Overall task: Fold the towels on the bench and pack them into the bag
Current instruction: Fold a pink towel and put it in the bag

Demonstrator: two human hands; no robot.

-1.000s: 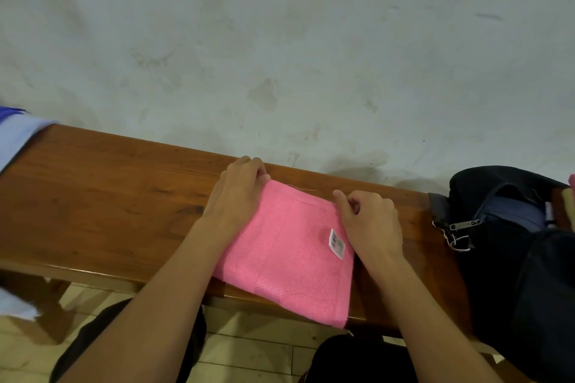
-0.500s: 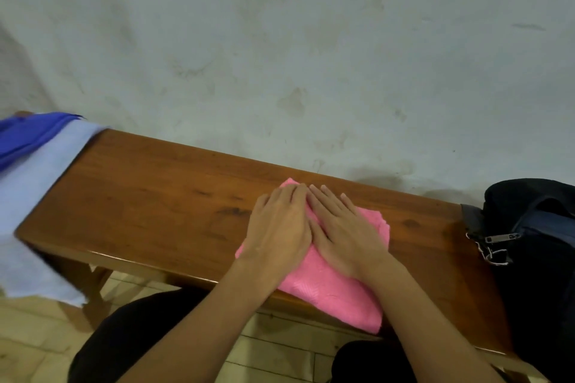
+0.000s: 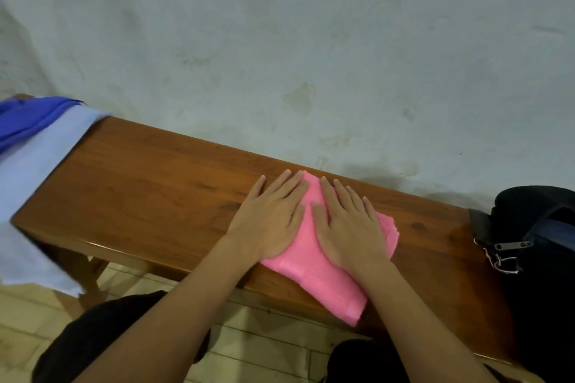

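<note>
No text, label, brand, number or sign can be read. The metal zipper pull (image 3: 510,246) on the black bag (image 3: 535,227) bears a small mark, too blurred to make out.

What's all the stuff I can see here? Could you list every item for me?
pink towel: one, pink, folded, middle of the bench, near corner over the front edge
pale blue towel: one, light blue, draped over the bench's left end
dark blue cloth: one, deep blue, on the pale blue towel
bag: one, black, metal zipper pulls, bench's right end
bench: one, brown wood, against the wall
wall: grey, stained
floor: pale tiles
left hand: flat on the pink towel
right hand: flat on the pink towel
</note>
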